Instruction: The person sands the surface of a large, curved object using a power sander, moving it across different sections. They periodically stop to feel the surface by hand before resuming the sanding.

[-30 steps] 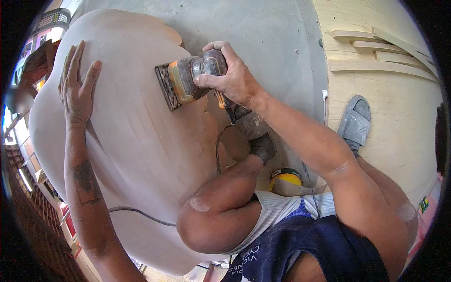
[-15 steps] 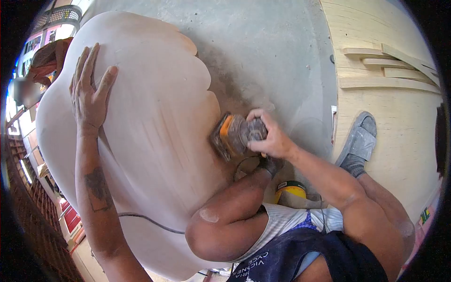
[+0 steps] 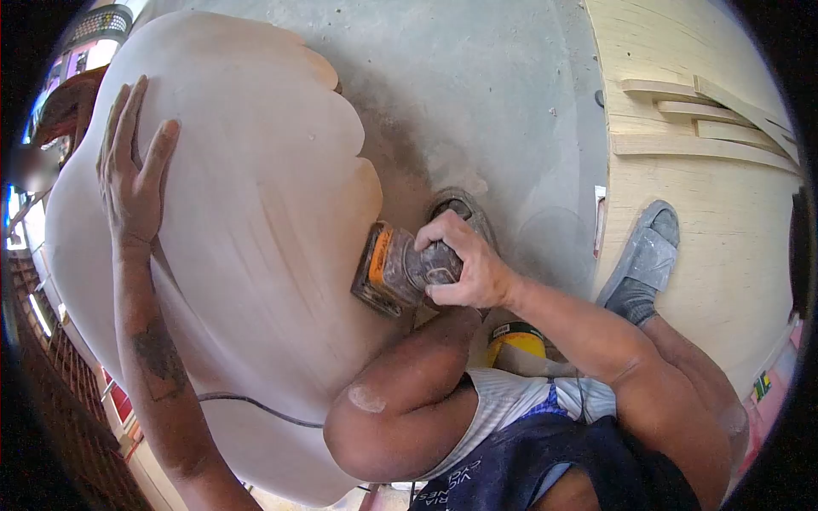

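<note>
A large, pale, smooth shell-like piece (image 3: pixel 247 162) with a scalloped right edge fills the left half of the view. Faint brown streaks run down its middle. My left hand (image 3: pixel 136 175) lies flat on its upper left surface, fingers stretched out and thumb apart. My right hand (image 3: pixel 469 264) wraps round the dusty body of an orange and dark electric sander (image 3: pixel 396 268). The sander's pad lies against the piece near its right edge, just below the scallops. How far the pad presses on the surface is hidden.
A dark cable (image 3: pixel 256 402) crosses the piece's lower part beside my bent knee. Curved wooden strips (image 3: pixel 699 146) lie on a plywood sheet (image 3: pixel 724 247) at right, where my sandalled foot rests. A yellow container (image 3: pixel 518 341) stands behind my knee on the dusty concrete floor (image 3: pixel 477 77).
My right hand and the sander have shifted left and slightly down along the piece's edge. A sandalled foot now shows behind the sander. The piece and my left hand appear further left.
</note>
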`<state>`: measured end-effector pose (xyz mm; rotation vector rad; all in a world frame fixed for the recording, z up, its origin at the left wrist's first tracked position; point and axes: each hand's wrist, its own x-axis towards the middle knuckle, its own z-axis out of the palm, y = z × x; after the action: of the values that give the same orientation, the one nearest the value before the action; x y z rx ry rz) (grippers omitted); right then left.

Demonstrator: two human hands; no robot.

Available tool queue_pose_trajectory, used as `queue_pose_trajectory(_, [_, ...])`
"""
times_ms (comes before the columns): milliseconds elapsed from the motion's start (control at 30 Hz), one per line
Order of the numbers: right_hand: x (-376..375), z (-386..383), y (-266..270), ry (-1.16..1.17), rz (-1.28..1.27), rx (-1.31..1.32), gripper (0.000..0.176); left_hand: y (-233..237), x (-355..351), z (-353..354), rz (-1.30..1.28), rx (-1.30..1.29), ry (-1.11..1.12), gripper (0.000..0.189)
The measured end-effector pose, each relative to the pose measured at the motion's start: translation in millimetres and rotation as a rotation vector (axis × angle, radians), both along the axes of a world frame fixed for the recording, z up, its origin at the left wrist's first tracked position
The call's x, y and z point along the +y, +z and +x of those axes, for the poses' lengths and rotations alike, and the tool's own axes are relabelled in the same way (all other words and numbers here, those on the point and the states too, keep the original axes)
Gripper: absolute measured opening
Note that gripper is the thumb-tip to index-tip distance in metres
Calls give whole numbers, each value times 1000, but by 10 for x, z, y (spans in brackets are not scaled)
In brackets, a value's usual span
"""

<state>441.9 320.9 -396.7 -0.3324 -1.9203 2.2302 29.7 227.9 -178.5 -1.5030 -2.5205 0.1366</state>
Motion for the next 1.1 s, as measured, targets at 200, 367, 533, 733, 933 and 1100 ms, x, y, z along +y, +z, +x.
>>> queue_pose_trajectory(200, [-168, 136, -8, 21, -60, 15, 58, -14, -24, 37, -30, 36, 5, 65])
queue_pose_trajectory(367, [-107, 72, -15, 10, -32, 1, 59, -1, -10, 18, 3, 30, 9, 76])
queue_pose_trajectory(533, [93, -170, 38, -24, -83, -19, 60, -27, -33, 12, 9, 23, 17, 76])
queue_pose_trajectory(733, [-97, 110, 7, 56, -90, -29, 60, -20, -27, 31, -10, 59, 27, 76])
queue_pose_trajectory(933, [-19, -16, -16, -7, -44, -71, 60, -13, -16, 9, -17, 48, 10, 74])
queue_pose_trajectory(1100, [154, -301, 227, -43, -90, 32, 59, -4, -17, 45, -23, 39, 25, 74])
